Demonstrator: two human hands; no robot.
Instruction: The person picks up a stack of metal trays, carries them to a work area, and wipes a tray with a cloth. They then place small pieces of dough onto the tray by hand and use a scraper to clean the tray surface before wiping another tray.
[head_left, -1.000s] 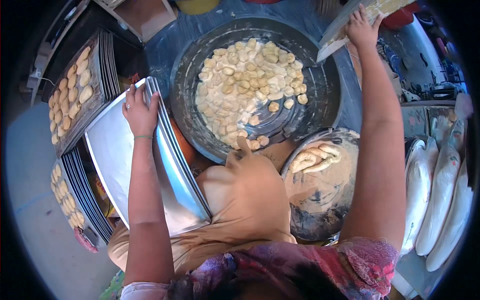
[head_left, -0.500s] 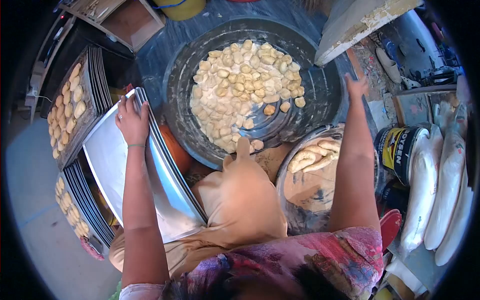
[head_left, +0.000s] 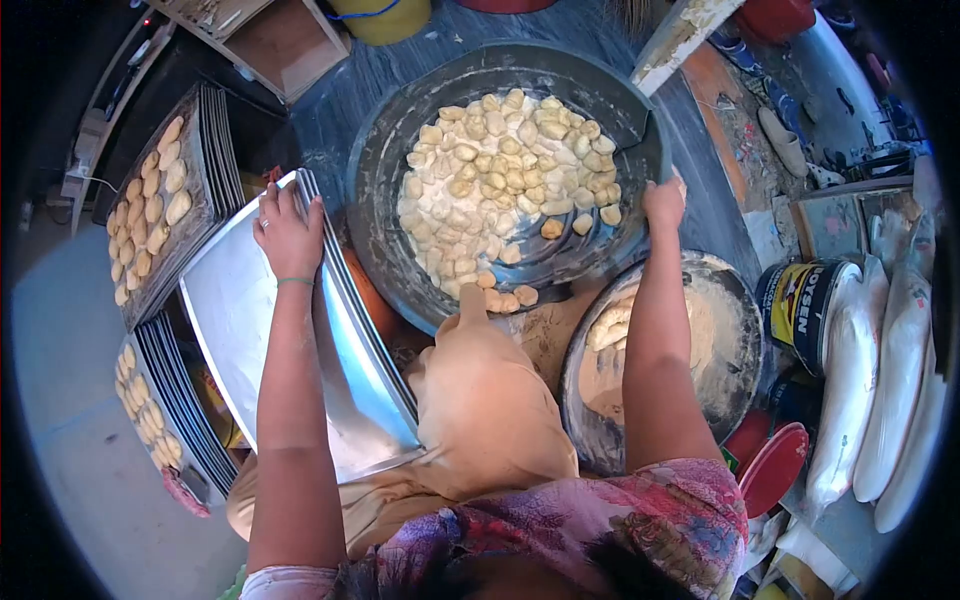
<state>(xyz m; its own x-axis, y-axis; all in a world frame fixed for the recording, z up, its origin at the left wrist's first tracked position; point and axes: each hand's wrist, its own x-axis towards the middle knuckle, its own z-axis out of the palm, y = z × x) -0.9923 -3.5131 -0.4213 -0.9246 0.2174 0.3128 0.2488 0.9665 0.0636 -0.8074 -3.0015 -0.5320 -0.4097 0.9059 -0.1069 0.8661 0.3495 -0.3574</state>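
Fingers stretched out, my left hand [head_left: 288,232] lies on the upper part of a stack of shiny metal baking trays [head_left: 235,290], its thumb at the stack's right edge. The trays lean upright beside my leg. My right hand [head_left: 664,204] is closed around the right rim of a large black basin [head_left: 375,225]. Many small flour-dusted dough pieces [head_left: 490,170] fill much of the basin, with a few loose ones by its near side. Below my right hand stands a smaller floured basin [head_left: 735,370] with dough strips [head_left: 610,325], partly hidden by my forearm.
At left, stacked trays carry shaped dough pieces [head_left: 153,208], with another stack [head_left: 185,400] below. A Boysen paint bucket [head_left: 795,305] and long white plastic-wrapped bundles [head_left: 850,370] stand at right. A wooden box [head_left: 285,45] and yellow bucket [head_left: 385,20] are at the back.
My right hand has come down and left from beyond the large basin's right side and closed on its rim. My left hand stays on the trays. The view has shifted slightly.
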